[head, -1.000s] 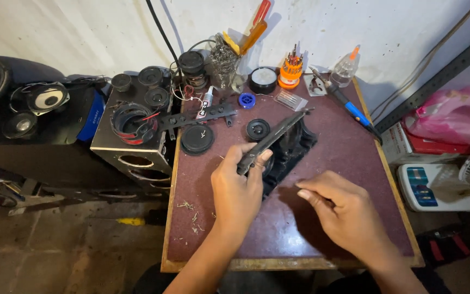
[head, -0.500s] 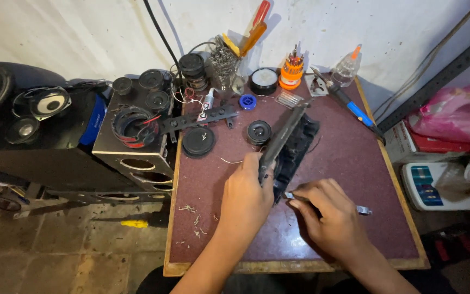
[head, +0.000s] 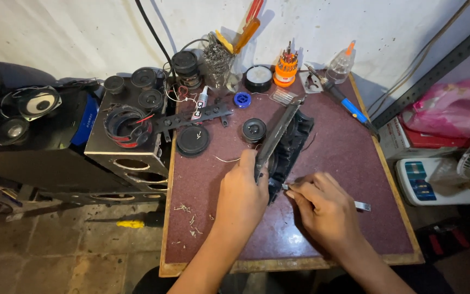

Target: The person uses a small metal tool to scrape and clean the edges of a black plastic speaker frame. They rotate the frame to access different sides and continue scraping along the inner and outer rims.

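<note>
The left hand (head: 241, 195) is closed around the near end of a long black panel (head: 284, 142), thumb on top, holding it up on edge. The right hand (head: 322, 209) pinches a thin metal tool (head: 361, 206) between fingers and thumb; the tool's shaft sticks out to the right past the hand, and its tip meets the panel's near end, just beside the left hand. The exact contact point is hidden by the fingers.

The panel lies near the middle of the table (head: 354, 163), its long axis running from the hands away and slightly right, its far end pointing at the wall.

Beyond it stand a round black speaker (head: 254, 130), a flat black disc (head: 193, 140), an orange holder of screwdriver bits (head: 286, 68), a clear glue bottle (head: 340, 64) with an orange tip, and a blue-handled soldering iron (head: 346, 103) lying along the right edge.

The near right part of the maroon tabletop is bare, with room around the right hand. Left of the table, touching its edge, sits a grey speaker box (head: 131, 141) with round cutouts. To the right, off the table, are a pink plastic bag (head: 452, 109) on a red box and a white-and-blue scale (head: 428, 182). A yellow-handled screwdriver (head: 131, 223) lies on the floor.
</note>
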